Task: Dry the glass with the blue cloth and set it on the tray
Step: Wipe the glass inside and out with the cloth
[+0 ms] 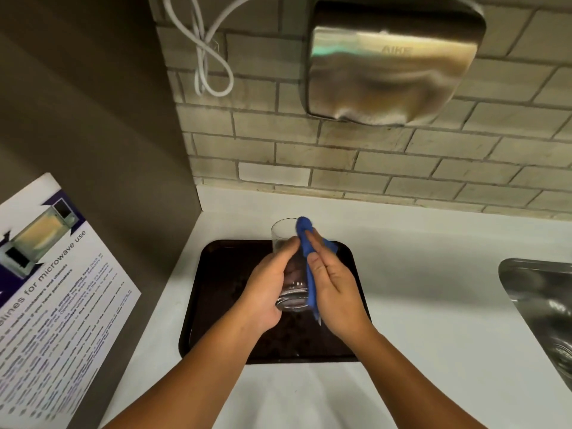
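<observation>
White and smooth, the surface (418, 274) runs along a wall of pale grey tiles (340, 156), and on this wall hangs one brushed-metal hand dryer (393, 63), with one looped white cable (207, 57) at about 9 o'clock from it. One dark brown rectangular tray with rounded corners (223, 289) lies on the surface, directly in front of the person. At 3 o'clock from the tray, at the picture's edge, one steel sink (544, 305) is partly visible. At 9 o'clock, on a grey side panel, there is one printed notice about microwave use (52, 289).

One clear drinking glass (286, 243) is held above the tray, in the air. The left hand (266, 292) has its grip closed around the lower part and base of the glass, with the thumb lying along the side of it. The right hand (334, 292) is only half closed: its fingers are nearly straight and press one blue cloth (309, 258) against the right side of the glass. The cloth covers this side from the rim down to the base, and a small corner hangs below the hand.

The glass is tilted. Its long axis runs from the base, near the person at 6 o'clock, to the open mouth, which points away toward 12 o'clock and slightly to 11 o'clock, toward the wall. The top fold of the cloth sits at the rim; whether it goes inside the mouth I cannot tell.
</observation>
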Available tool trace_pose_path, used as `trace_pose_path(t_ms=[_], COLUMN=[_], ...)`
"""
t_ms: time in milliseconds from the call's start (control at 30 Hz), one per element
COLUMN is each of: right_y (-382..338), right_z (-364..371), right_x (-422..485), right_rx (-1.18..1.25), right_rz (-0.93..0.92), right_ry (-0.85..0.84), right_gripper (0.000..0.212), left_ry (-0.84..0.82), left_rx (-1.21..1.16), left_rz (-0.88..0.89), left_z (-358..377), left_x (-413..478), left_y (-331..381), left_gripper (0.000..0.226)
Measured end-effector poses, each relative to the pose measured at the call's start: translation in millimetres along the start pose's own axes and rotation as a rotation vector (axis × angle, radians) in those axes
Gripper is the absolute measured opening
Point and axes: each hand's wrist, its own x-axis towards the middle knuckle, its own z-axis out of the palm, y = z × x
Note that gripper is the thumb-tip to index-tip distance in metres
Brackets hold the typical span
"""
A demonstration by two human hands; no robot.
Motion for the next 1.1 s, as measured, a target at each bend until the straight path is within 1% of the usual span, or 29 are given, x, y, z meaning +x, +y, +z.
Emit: trace_pose_path(t_ms=[100, 200, 267, 333, 400, 467, 533, 633, 667, 700, 767, 800, 833, 933, 967, 1000, 1033, 1100], right_y=[1.9, -0.6, 2.0, 0.9, 0.5, -6.0, -4.1, -1.7, -2.3, -5.0, -8.1, -5.5, -2.9, -1.9, -0.8, 2.0, 4.6, 11.1], right_z=[-4.4, -2.5, -4.5, -7.4, -8.3, -4.5, -2.8, -1.7, -1.3, -1.1, -0.7, -1.2, -3.0, -7.6, -7.3, -6.1, -4.2, -4.1], right_x=[8.2, -2.1, -1.0, 6.1, 7.5, -1.9, -7.4, -3.0, -3.0, -4.9, -9.5, -8.6, -5.7, 1.7, 1.6, -0.1, -1.6, -0.4], right_rx=[0.011, -0.062, -0.075, -0.02, 0.013, -0.059, -0.14, -0.123, -0.132, -0.168, -0.326, -0.384, -0.392, -0.306, -0.328, -0.377, -0.438, -0.507], right_rz=[0.064, 0.023, -0.003, 0.042, 0.07, 0.039, -0.03, -0.011, -0.026, -0.085, -0.276, -0.36, -0.383, -0.298, -0.312, -0.339, -0.37, -0.412], right_ry=[0.072, 0.08, 0.079, 0.101, 0.109, 0.108, 0.077, 0.076, 0.077, 0.067, -0.021, -0.065, -0.091, -0.055, -0.058, -0.082, -0.112, -0.116], right_gripper=[0.04, 0.045, 0.045, 0.041, 0.04, 0.044, 0.051, 0.054, 0.055, 0.056, 0.061, 0.063, 0.064, 0.063, 0.065, 0.067, 0.066, 0.06], left_ry=[0.015, 0.015, -0.006, 0.007, 0.044, 0.166, 0.238, 0.224, 0.214, 0.211, 0.215, 0.196, 0.169, 0.141, 0.155, 0.173, 0.192, 0.206], left_rx=[0.094, 0.145, 0.209, 0.372, 0.621, 0.812, 0.884, 0.826, 0.783, 0.748, 0.687, 0.659, 0.636, 0.581, 0.572, 0.567, 0.566, 0.569], left_rz=[0.076, 0.176, 0.24, 0.335, 0.44, 0.513, 0.57, 0.54, 0.518, 0.512, 0.517, 0.515, 0.511, 0.471, 0.456, 0.449, 0.449, 0.445], left_z=[-1.8, -6.7, -10.7, -15.3, -21.4, -25.8, -26.7, -22.2, -20.4, -18.6, -16.8, -17.0, -17.5, -18.5, -18.1, -17.3, -16.3, -13.7], left_x=[-0.8, -0.9, 0.0, 0.2, 3.2, 3.0, 0.5, -1.4, -2.0, -2.9, -1.5, -0.2, -0.2, -2.3, -1.7, -0.7, 0.7, 0.6], left_y=[-3.0, -1.6, -0.2, -0.3, -3.0, -2.8, -2.0, -6.0, -7.3, -7.2, -5.3, -4.3, -2.3, 0.4, 1.2, 1.1, 1.0, 1.7], left_gripper=[0.052, 0.066, 0.06, 0.053, 0.065, 0.079, 0.077, 0.071, 0.065, 0.051, 0.028, 0.026, 0.03, 0.052, 0.05, 0.043, 0.035, 0.031])
